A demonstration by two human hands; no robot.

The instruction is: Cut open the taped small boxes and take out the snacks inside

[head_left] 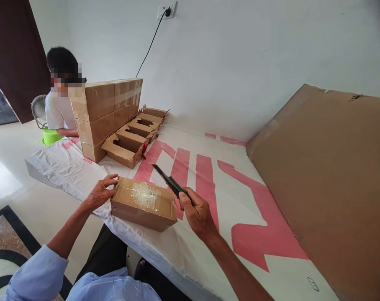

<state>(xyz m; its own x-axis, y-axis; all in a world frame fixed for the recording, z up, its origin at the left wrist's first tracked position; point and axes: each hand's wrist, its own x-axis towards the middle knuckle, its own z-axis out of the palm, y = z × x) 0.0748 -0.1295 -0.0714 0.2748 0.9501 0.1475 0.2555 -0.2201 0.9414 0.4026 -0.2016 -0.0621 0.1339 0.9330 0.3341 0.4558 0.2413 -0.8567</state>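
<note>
A big sheet of cardboard (pixel 328 184) leans against the wall across the right of the frame, probably parked there to keep it off the working surface. That surface is a low bench (pixel 240 200) covered by a white cloth with broad pink lettering, running from the left middle down to the lower right. At the upper left, a stack of sealed cartons (pixel 105 113) sits at the far end of the cloth, and a row of open small boxes (pixel 136 133) is lined up just beside it, flaps up, apparently sorted apart from the closed ones. Behind the stack another person (pixel 60 104) sits near a green bowl (pixel 50 136) on the floor. In the lower middle, a small taped box (pixel 144 203) lies flat at the bench's near edge, close to the wearer. The left hand (pixel 100 193) is curled against the box's left end, thumb on top, seemingly to steady it. The right hand (pixel 198 215) is closed around a green utility knife (pixel 171 182), blade out and pointing up-left, raised above the box's right end and not touching it.
</note>
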